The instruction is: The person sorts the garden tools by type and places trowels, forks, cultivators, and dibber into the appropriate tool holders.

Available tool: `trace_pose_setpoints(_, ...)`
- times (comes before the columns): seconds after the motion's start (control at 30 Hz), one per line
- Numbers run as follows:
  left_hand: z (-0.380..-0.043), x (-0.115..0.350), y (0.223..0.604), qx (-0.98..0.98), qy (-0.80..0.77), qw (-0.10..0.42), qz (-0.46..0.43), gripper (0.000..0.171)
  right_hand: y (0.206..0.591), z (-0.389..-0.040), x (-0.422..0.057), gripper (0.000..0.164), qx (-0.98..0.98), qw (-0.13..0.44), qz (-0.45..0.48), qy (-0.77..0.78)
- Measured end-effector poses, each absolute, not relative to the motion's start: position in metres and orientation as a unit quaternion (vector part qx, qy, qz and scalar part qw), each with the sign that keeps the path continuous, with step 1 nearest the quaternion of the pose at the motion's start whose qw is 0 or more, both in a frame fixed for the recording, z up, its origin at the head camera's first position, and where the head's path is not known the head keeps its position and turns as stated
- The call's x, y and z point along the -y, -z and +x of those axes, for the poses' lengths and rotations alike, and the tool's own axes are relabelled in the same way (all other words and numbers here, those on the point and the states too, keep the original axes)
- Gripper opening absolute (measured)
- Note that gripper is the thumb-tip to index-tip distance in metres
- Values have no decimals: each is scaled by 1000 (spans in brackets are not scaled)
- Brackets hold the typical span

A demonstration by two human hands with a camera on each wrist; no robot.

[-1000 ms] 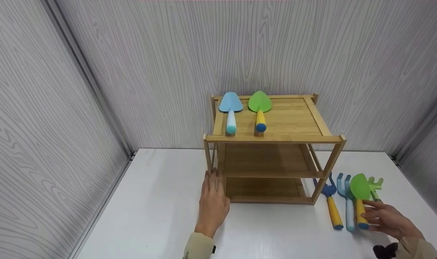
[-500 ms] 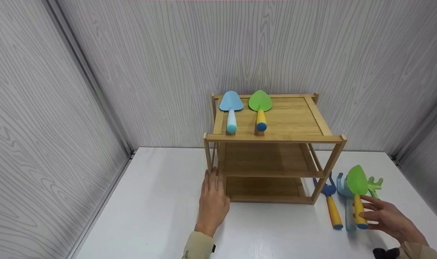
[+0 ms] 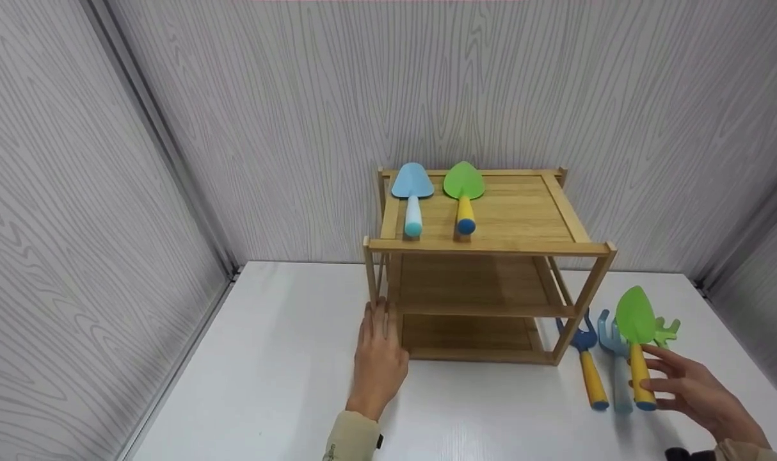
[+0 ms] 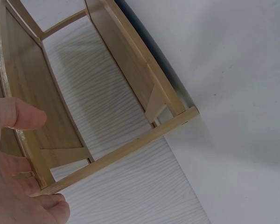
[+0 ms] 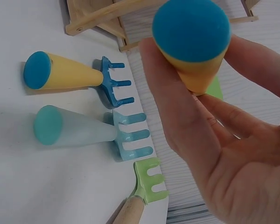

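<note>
In the head view my right hand (image 3: 702, 390) holds a green trowel (image 3: 635, 315) by its yellow handle, blade pointing away. From the right wrist, the handle's blue end (image 5: 191, 30) faces the camera between thumb and fingers. My left hand (image 3: 381, 365) grips a three-tier wooden rack (image 3: 523, 211) at its left front corner post. Its thumb (image 4: 25, 115) lies over a shelf's edge and the other fingers reach round the corner. On the rack's top, side by side, lie a light-blue trowel (image 3: 413, 182) and another green trowel (image 3: 464, 182) with a yellow handle.
Right of the rack, on the white table (image 3: 267, 384), lie a blue hand rake (image 5: 74, 74) with a yellow handle, a light-blue hand rake (image 5: 84, 128) and a light-green one (image 5: 149, 182). Grey wood-grain panels (image 3: 299, 128) enclose the back and sides.
The trowel in my right hand has risen off the tools and shifted slightly left, its blade tilting up. My left hand stays at the rack's corner.
</note>
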State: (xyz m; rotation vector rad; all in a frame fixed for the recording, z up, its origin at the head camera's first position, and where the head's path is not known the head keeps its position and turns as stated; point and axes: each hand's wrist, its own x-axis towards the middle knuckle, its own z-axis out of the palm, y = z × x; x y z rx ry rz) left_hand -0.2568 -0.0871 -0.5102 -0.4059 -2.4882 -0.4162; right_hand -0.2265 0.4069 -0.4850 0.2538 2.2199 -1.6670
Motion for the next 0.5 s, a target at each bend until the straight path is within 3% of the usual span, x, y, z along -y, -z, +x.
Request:
trace_pose_setpoints(0.3, -256, 86, 511, 937, 154, 277, -145, 79, 479, -219, -399, 89, -790, 165, 91, 583)
trace_pose_setpoints(0.5, -256, 85, 511, 932, 153, 295, -148, 75, 470, -217, -394, 89, -796, 144, 76, 583)
